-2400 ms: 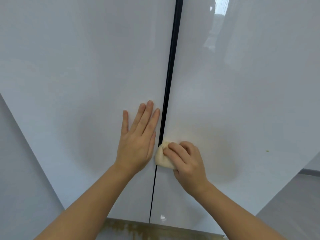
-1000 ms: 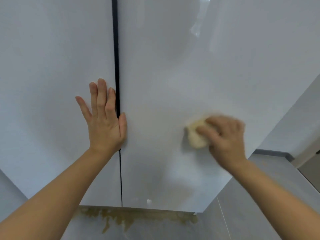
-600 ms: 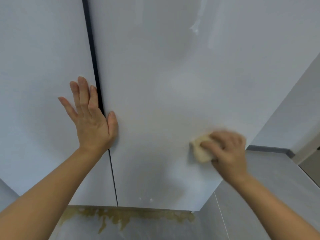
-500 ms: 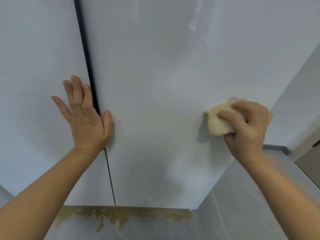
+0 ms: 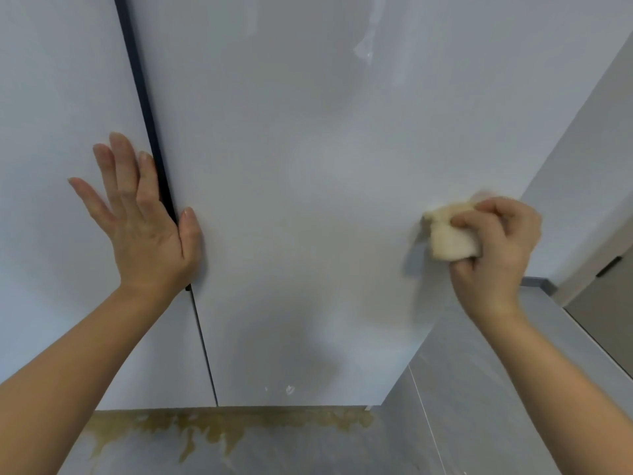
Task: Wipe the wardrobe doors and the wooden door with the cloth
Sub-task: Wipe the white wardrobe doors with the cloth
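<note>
Two hands are at the wardrobe front, both arms bare.

Left hand (image 5: 147, 228): flat and spread, fingers straight. The palm and fingers rest on the left door (image 5: 61, 97). The hand straddles the dark gap (image 5: 144, 97) between the doors, and the thumb lies on the right door (image 5: 308, 166).

Right hand (image 5: 496, 248): fingers and thumb are curled round a wadded cream cloth (image 5: 448, 234) and grip it. Hand and cloth are slightly blurred.

Cloth position: at the right door, close to its right edge and well apart from the left hand. A soft shadow falls on the door to the cloth's left. Whether it presses the surface or sits just off it, I cannot tell.

Door surface: glossy pale grey-white. A bright reflection streak shows near the top, and a few small white specks (image 5: 290, 389) sit near the bottom edge of the right door.

Below the doors: grey floor (image 5: 479, 423) with a brownish stain (image 5: 219, 426) running along the foot of the wardrobe.

Right of the wardrobe: pale wall (image 5: 582, 166) with a grey skirting strip (image 5: 537, 284) at its base.
</note>
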Tool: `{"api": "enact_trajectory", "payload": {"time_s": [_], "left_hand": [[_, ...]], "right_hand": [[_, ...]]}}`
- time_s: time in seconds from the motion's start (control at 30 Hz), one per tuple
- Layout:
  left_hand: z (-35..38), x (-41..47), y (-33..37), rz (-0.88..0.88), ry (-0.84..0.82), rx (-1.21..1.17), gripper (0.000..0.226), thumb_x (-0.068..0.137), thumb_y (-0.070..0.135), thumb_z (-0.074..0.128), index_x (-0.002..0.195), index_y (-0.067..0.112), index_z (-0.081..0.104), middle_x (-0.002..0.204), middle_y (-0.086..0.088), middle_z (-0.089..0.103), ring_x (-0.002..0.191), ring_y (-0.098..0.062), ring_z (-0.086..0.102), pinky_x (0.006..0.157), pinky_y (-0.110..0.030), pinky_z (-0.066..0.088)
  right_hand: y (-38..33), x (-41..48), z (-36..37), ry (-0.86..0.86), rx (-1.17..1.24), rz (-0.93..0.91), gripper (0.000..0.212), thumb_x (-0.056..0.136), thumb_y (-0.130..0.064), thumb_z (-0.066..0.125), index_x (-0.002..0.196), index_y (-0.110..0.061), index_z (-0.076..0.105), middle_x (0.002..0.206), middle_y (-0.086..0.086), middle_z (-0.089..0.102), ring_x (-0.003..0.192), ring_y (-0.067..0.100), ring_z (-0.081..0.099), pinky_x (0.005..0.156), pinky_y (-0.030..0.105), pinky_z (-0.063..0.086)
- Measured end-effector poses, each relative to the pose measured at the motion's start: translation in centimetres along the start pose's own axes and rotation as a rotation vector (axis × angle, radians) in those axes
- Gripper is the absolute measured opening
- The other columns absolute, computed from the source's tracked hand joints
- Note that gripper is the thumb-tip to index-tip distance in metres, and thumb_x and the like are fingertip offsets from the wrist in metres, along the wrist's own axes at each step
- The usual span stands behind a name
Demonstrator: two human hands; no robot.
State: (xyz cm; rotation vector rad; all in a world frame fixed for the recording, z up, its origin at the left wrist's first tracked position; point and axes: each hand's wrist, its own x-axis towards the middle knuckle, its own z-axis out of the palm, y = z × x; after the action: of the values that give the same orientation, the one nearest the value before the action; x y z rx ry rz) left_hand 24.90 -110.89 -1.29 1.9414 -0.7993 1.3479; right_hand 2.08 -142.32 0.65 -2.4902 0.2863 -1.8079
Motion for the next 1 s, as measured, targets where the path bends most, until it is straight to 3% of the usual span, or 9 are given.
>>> {"api": "enact_trajectory", "payload": {"time_s": [0.1, 0.2, 0.33, 0.5, 0.57, 0.67, 0.77, 1.0], "left_hand": [[-0.1, 0.0, 0.0, 0.014, 0.003, -0.010, 0.063, 0.092, 0.016, 0.040, 0.148, -0.001, 0.015, 0.151, -0.040, 0.013, 0.146, -0.030, -0.004, 0.111, -0.055, -0.014], [0.0, -0.1, -0.2, 0.025, 0.004, -0.011, 0.064, 0.090, 0.012, 0.041, 0.147, -0.002, 0.015, 0.151, -0.040, 0.013, 0.145, -0.034, -0.002, 0.111, -0.056, -0.014], [0.0, -0.1, -0.2, 0.036, 0.010, -0.015, 0.063, 0.089, 0.010, 0.041, 0.147, -0.004, 0.017, 0.150, -0.042, 0.013, 0.143, -0.039, 0.001, 0.109, -0.060, -0.012], [-0.2, -0.1, -0.3, 0.024, 0.007, -0.002, 0.062, 0.092, 0.013, 0.040, 0.147, -0.004, 0.016, 0.150, -0.041, 0.014, 0.145, -0.027, -0.006, 0.111, -0.057, -0.012], [-0.6, -0.3, -0.6, 0.032, -0.034, 0.006, 0.064, 0.093, 0.015, 0.043, 0.148, -0.005, 0.016, 0.152, -0.039, 0.013, 0.146, -0.022, -0.010, 0.111, -0.057, -0.011], [-1.7, -0.7, -1.4, 0.039, -0.116, 0.046, 0.067, 0.097, 0.024, 0.045, 0.151, -0.002, 0.015, 0.156, -0.032, 0.012, 0.147, -0.021, -0.007, 0.113, -0.058, -0.006], [-2.6, -0.8, -1.9, 0.060, -0.206, 0.095, 0.069, 0.100, 0.035, 0.042, 0.154, 0.006, 0.011, 0.160, -0.022, 0.010, 0.148, -0.019, -0.007, 0.116, -0.057, -0.003], [-3.7, -0.7, -2.4, 0.079, -0.286, 0.147, 0.066, 0.102, 0.040, 0.033, 0.156, 0.012, 0.006, 0.163, -0.010, 0.006, 0.149, -0.015, -0.007, 0.119, -0.050, -0.001]], "right_hand": [[-0.2, -1.7, 0.9, 0.043, -0.025, 0.032, 0.049, 0.062, 0.009, 0.054, 0.102, -0.020, 0.058, 0.113, 0.010, 0.046, 0.105, 0.034, 0.045, 0.085, 0.049, 0.038], [0.5, -8.3, 2.8, -0.154, -0.092, -0.111, 0.059, 0.055, 0.011, 0.061, 0.104, -0.023, 0.057, 0.107, 0.012, 0.054, 0.098, 0.036, 0.053, 0.080, 0.043, 0.036], [-0.9, -9.7, 3.9, -0.221, -0.141, -0.351, 0.040, 0.070, 0.003, 0.059, 0.098, -0.025, 0.055, 0.107, 0.002, 0.049, 0.097, 0.027, 0.051, 0.080, 0.039, 0.033], [-6.1, -3.1, 4.8, -0.049, 0.025, -0.198, 0.046, 0.058, 0.010, 0.058, 0.095, -0.015, 0.069, 0.108, 0.002, 0.049, 0.100, 0.026, 0.048, 0.083, 0.036, 0.028], [-9.1, -3.1, 6.7, 0.013, 0.097, -0.136, 0.036, 0.070, 0.006, 0.059, 0.098, -0.014, 0.069, 0.110, 0.002, 0.047, 0.103, 0.027, 0.048, 0.084, 0.038, 0.031], [-12.1, -9.2, 10.5, -0.091, 0.047, -0.333, 0.023, 0.094, -0.005, 0.051, 0.097, -0.021, 0.067, 0.110, 0.001, 0.050, 0.100, 0.026, 0.051, 0.083, 0.038, 0.035], [-12.9, -12.6, 11.8, -0.257, 0.002, -0.464, 0.027, 0.092, -0.003, 0.052, 0.086, -0.019, 0.073, 0.108, -0.001, 0.051, 0.098, 0.024, 0.054, 0.081, 0.037, 0.039], [-19.3, -1.9, 11.5, 0.012, 0.129, -0.235, 0.035, 0.098, -0.006, 0.039, 0.090, -0.009, 0.073, 0.102, 0.008, 0.062, 0.096, 0.030, 0.055, 0.079, 0.038, 0.038]]}}
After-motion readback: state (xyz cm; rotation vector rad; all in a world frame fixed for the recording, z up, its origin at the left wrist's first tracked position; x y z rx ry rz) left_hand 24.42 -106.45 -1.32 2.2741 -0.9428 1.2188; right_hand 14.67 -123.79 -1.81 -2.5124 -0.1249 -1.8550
